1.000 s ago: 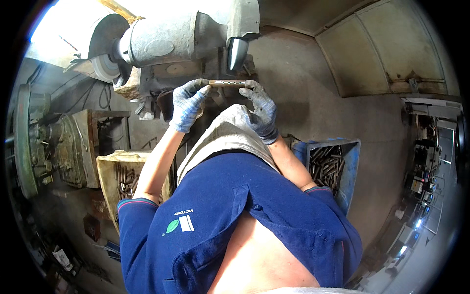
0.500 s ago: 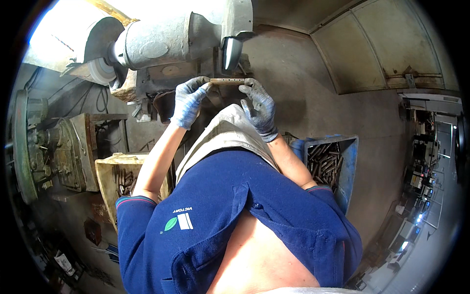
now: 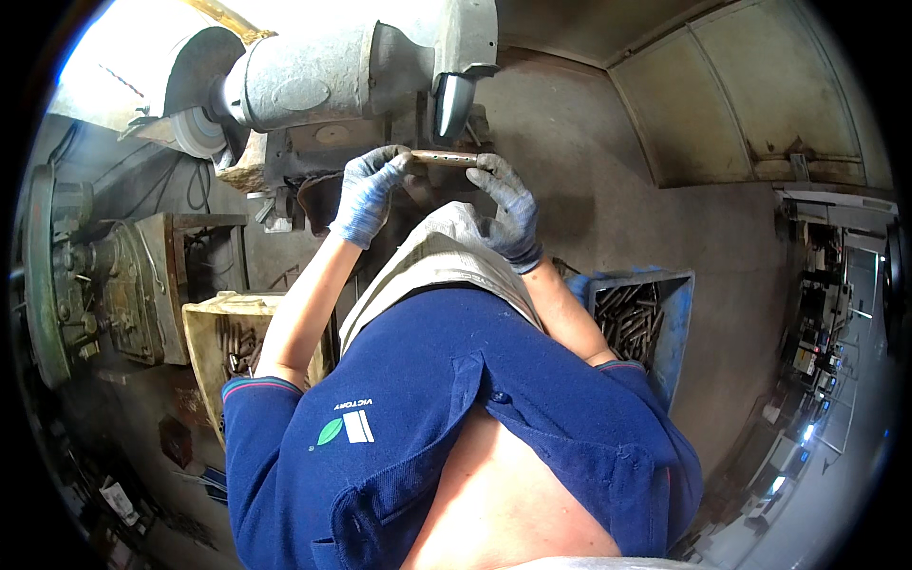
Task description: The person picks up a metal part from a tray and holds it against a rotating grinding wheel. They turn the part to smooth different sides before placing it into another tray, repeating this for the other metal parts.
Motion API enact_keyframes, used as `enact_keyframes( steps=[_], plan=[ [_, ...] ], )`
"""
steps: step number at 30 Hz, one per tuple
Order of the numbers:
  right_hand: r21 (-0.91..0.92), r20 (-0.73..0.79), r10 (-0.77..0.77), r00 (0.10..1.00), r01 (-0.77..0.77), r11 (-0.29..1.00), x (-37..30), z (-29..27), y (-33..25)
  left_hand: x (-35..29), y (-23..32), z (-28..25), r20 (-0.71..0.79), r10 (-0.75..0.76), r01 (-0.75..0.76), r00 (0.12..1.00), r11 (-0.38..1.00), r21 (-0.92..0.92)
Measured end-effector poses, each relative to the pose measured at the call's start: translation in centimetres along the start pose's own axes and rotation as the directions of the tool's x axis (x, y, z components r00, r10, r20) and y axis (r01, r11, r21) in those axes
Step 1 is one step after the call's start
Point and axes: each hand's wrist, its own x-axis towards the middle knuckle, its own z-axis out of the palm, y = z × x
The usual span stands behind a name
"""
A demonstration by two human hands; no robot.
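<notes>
"What had changed?"

"From where I stood, the holed rod (image 3: 445,158), at 12 o'clock, had tipped slightly, its right end lower. Two-handed handling evidently continued, clear of the grinder (image 3: 304,76) at 11 o'clock."

"And the hand pose?"

"Left hand (image 3: 369,193), 11 o'clock: thumb and fingers clamped on one end. Right hand (image 3: 511,211), 1 o'clock: fingertips pinched the other. Both forearms (image 3: 306,302) extended forward."

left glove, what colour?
Mottled blue and whitish over the hand and wrist, dark grey toward the fingertips. The left glove shows best in the head view.
</notes>
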Motion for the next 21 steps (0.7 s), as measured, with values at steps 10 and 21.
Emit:
enact_keyframes(
  steps=[10,21],
  plan=[
    [0.015,-0.002,0.105,0.994,-0.105,0.994,0.3,0.4,0.5,0.7,0.8,1.3,-0.022,0.12,-0.107,0.993,0.941,0.321],
    [0.287,-0.026,0.461,0.887,-0.435,0.853,-1.4,2.2,3.8,3.0,-2.0,-0.7,-0.023,0.086,-0.074,0.996,0.945,0.32]
  ],
)
